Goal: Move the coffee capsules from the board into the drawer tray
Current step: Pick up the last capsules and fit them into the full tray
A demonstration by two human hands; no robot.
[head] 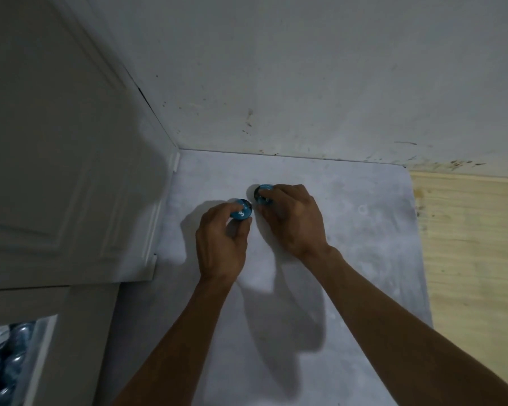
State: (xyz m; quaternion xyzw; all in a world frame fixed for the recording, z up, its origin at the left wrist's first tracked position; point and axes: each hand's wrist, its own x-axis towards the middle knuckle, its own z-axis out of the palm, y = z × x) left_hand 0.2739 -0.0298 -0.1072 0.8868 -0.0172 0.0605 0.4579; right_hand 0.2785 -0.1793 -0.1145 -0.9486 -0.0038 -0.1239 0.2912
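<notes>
Two blue coffee capsules sit close together on the pale grey board (349,230), near its back edge. The left capsule (242,213) is pinched by the left hand (222,244), thumb on the near side and fingers on the far side. The right capsule (263,194) is pinched the same way by the right hand (292,218). Each capsule pokes out just past its fingertips, away from the person. The drawer tray (9,358) lies low on the left, well apart, with blue capsules already inside. The left hand is on the tray's side, so it probably has the shorter trip.
</notes>
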